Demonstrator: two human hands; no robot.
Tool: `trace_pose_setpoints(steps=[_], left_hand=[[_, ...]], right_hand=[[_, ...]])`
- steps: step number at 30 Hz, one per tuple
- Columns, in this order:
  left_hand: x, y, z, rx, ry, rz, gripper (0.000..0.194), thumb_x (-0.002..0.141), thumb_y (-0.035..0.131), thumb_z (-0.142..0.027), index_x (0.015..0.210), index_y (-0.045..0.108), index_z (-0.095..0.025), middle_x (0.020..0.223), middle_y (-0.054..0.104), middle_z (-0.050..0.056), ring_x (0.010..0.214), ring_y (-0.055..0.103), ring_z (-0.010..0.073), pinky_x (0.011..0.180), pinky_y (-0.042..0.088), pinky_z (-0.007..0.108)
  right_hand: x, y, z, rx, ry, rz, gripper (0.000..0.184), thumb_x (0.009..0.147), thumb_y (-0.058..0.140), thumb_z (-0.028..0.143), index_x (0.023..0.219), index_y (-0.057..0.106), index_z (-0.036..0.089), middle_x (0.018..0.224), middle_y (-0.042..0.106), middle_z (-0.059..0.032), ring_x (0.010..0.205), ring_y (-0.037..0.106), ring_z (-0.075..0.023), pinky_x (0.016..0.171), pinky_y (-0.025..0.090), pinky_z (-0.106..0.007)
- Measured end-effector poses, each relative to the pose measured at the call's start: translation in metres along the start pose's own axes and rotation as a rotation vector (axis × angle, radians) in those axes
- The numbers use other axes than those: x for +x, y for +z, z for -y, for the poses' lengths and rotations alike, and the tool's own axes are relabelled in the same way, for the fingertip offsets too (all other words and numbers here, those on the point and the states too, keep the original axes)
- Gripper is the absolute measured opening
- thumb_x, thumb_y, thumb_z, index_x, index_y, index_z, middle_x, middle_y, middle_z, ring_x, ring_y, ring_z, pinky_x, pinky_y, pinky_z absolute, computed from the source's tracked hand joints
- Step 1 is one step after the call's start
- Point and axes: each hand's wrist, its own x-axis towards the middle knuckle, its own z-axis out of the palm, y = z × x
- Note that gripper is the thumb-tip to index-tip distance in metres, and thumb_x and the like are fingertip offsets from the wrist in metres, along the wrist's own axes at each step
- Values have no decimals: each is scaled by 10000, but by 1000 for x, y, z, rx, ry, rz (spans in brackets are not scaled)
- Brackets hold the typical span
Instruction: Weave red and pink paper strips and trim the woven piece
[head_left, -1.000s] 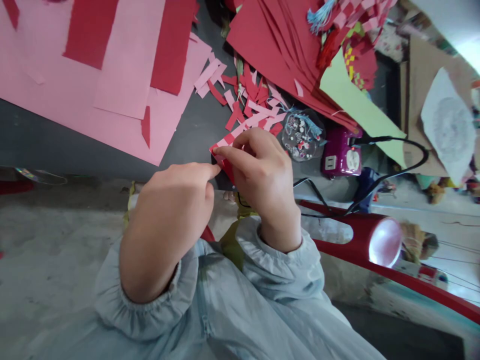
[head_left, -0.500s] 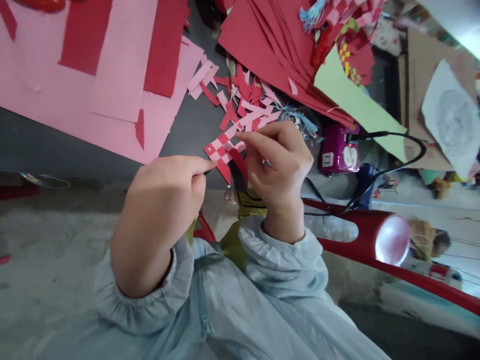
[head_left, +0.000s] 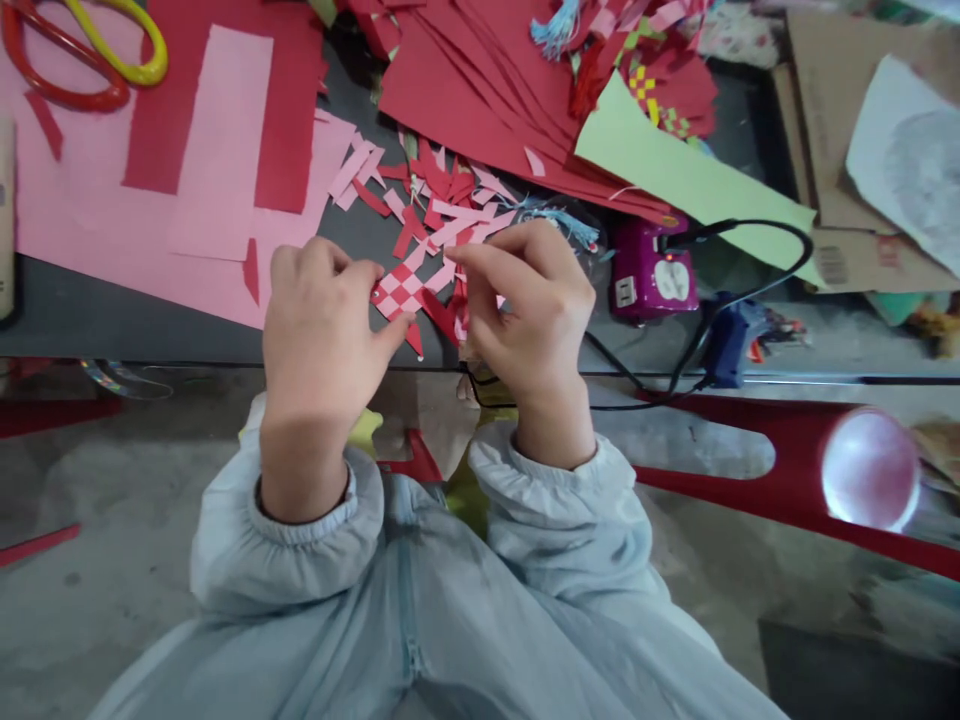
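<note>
Head view shows us the woven paper piece [head_left: 396, 292], a pink-and-red check, lying near the front edge of the dark table [head_left: 112, 312], between our two hands. Its red point, tipped with a small white bead [head_left: 420, 357], reaches down close to that edge. Our left hand [head_left: 319, 320] touches the piece at its left side, forefinger and thumb spread apart around the corner; we cannot tell whether they pinch it or only steady it. Our right hand [head_left: 529, 305] is curled at the right, forefinger tip by the upper strips; we cannot tell if it has closed on one of them. Beyond the piece, loose pink and red strips [head_left: 442, 185] crowd the surface up to the stack of red sheets [head_left: 487, 100], so we see little free room there. On the left, a dark band of bare table runs between the slanting lower edge of the large pink sheet [head_left: 82, 215] and the table's front edge, widening leftward, and a small bare patch sits above our left fingers. Past our right hand, the purple box [head_left: 649, 285], its black cable [head_left: 804, 250] and a blue tool [head_left: 724, 345] take up much of the front margin; the green sheet [head_left: 675, 165] spreads behind them. Scissor handles [head_left: 156, 70], one loop yellow and one red, lie at the far left.
</note>
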Motion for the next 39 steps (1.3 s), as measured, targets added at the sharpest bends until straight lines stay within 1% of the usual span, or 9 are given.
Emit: trace_pose_setpoints(steps=[3, 7, 9, 12, 17, 26, 31, 35, 39], left_hand=[[0, -2, -1, 82, 15, -14, 354, 751, 802, -299, 1062, 701, -164, 1093, 591, 145, 1195, 491, 405, 1037, 403, 566], [2, -3, 1, -13, 5, -7, 230, 772, 784, -287, 964, 670, -230, 1097, 581, 105, 1266, 433, 384, 1082, 353, 574], [4, -2, 1, -29, 0, -9, 237, 761, 792, -276, 938, 639, -235, 1081, 580, 88, 1268, 434, 373, 1082, 353, 569], [7, -1, 2, 51, 34, -10, 293, 721, 811, -225, 943, 620, -208, 1056, 607, 82, 1193, 505, 352, 1035, 397, 531], [11, -1, 3, 13, 63, 19, 212, 731, 772, -226, 870, 613, -215, 919, 649, 34, 1006, 612, 272, 926, 474, 456], [11, -2, 3, 16, 71, 14, 265, 712, 784, -189, 890, 589, -207, 921, 666, 46, 965, 629, 274, 856, 496, 433], [11, 0, 2, 53, 70, -10, 316, 684, 801, -141, 884, 564, -206, 927, 672, 40, 970, 629, 280, 832, 504, 419], [11, 0, 2, 57, 59, 2, 304, 697, 783, -157, 891, 558, -222, 944, 672, 18, 974, 633, 259, 841, 516, 398], [10, 0, 4, 51, 62, -5, 304, 694, 775, -163, 898, 558, -228, 939, 672, 12, 984, 634, 264, 851, 517, 400]], right_hand=[[-1, -5, -2, 11, 93, 92, 333, 999, 366, 203, 1069, 688, 250, 908, 609, -71, 890, 620, -199, 794, 539, -404], [-3, -12, -3, 72, 153, 127, 324, 1005, 366, 235, 1099, 675, 258, 949, 608, -90, 949, 615, -229, 843, 533, -441], [-4, -14, -4, 106, 179, 135, 325, 1004, 366, 237, 1107, 673, 262, 965, 610, -97, 970, 609, -236, 857, 529, -441], [-7, -14, -6, 136, 187, 136, 324, 1007, 361, 251, 1110, 668, 258, 978, 607, -99, 1001, 601, -246, 872, 522, -444], [-8, -14, -11, 143, 191, 150, 302, 1006, 384, 290, 1131, 654, 238, 994, 611, -102, 1010, 594, -253, 886, 505, -445], [4, -3, 5, 9, 257, 360, 336, 970, 459, 228, 1243, 638, 151, 1078, 669, -131, 997, 610, -260, 864, 482, -387], [14, -1, 15, -25, 341, 470, 349, 960, 455, 184, 1252, 639, 136, 1100, 670, -144, 993, 618, -273, 829, 467, -380], [19, -1, 19, -16, 377, 503, 321, 968, 439, 192, 1196, 658, 139, 1061, 659, -137, 950, 613, -259, 786, 445, -361], [17, 5, 17, 22, 380, 454, 261, 952, 480, 201, 1093, 692, 148, 990, 652, -116, 884, 600, -239, 741, 427, -348]])
